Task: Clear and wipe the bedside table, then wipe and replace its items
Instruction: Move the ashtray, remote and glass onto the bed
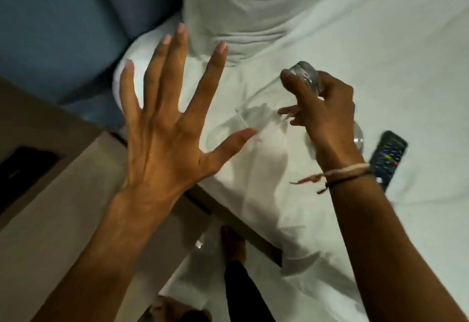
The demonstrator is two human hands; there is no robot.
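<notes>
My right hand [322,118] grips a clear drinking glass [264,108] by its thick base, tilted on its side above the white bed sheet [380,55], with the rim pointing left. My left hand [165,123] is spread wide open just left of the glass rim, the thumb tip almost touching it, holding nothing. The beige bedside table [50,220] lies under my left forearm at the left. A black remote control [387,159] rests on the sheet right of my right wrist. A second clear glass [359,136] shows partly behind my right hand.
A white pillow [253,4] lies at the top of the bed against a blue headboard [63,16]. A dark rectangular panel [22,174] sits on the bedside table's left part. My feet [233,245] stand in the narrow gap between table and bed.
</notes>
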